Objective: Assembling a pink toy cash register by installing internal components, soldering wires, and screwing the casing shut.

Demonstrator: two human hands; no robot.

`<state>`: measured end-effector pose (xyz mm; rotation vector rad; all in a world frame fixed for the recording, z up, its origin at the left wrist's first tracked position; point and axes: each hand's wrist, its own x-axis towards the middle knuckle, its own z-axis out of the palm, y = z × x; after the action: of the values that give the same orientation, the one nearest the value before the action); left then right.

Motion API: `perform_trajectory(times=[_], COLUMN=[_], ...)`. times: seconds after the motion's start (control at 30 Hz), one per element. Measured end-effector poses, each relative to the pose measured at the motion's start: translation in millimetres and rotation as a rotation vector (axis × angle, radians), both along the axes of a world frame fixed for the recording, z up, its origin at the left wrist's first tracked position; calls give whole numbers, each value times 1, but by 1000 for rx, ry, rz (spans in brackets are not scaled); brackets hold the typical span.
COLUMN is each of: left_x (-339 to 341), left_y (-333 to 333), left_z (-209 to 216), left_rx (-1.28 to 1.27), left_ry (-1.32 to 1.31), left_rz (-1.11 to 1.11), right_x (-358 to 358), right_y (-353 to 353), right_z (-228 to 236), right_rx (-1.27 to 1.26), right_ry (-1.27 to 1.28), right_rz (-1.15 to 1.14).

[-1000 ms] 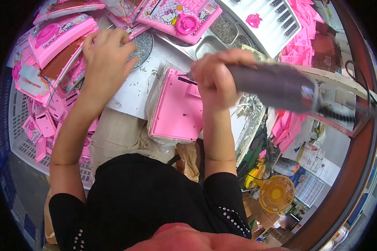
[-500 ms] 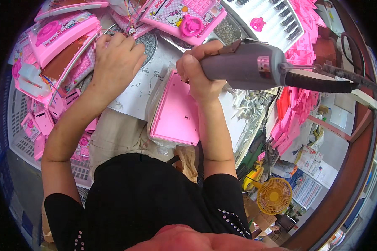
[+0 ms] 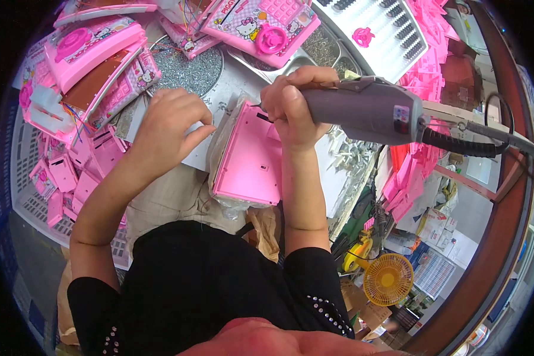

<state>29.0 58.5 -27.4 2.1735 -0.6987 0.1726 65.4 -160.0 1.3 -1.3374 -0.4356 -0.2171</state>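
Observation:
My right hand [image 3: 296, 110] grips a grey electric screwdriver [image 3: 362, 113], its body pointing left and its tip at the far edge of a pink plastic panel [image 3: 249, 157]. The panel lies on clear plastic wrap in front of me. Whether the tip touches a screw is hidden by my fingers. My left hand [image 3: 175, 127] hovers left of the panel, fingers curled under and thumb sticking out to the right. Anything inside its fingers is hidden. Just beyond it sits a round dish of small screws [image 3: 190, 68].
Printed pink toy cases [image 3: 101, 50] with loose wires are piled at the left, above a white basket [image 3: 26, 190] of pink parts. Divided metal trays [image 3: 302, 60] and a white rack [image 3: 391, 35] stand at the back. Right are silvery metal pieces [image 3: 353, 154] and a yellow fan [image 3: 388, 279].
My left hand has drawn back from the screw dish toward me and to the right. My right hand and the screwdriver have shifted slightly right and nearer, over the panel's far edge.

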Motion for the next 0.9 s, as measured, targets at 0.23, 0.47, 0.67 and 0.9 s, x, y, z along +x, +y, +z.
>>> perform_trajectory(times=[0.23, 0.47, 0.67, 0.9], left_x=[18, 20, 10, 0], left_y=[-27, -61, -51, -47], left_z=[-2, -3, 5, 11], left_rx=[-261, -336, -339, -503], left_ry=[-40, -91, -207, -174], left_rz=[-69, -101, -142, -97], right_x=[-8, -21, -28, -32], right_y=[12, -13, -5, -1], right_z=[20, 26, 36, 40], right_rx=[145, 183, 386, 538], right_ry=[-10, 11, 17, -39], right_rz=[53, 69, 144, 216])
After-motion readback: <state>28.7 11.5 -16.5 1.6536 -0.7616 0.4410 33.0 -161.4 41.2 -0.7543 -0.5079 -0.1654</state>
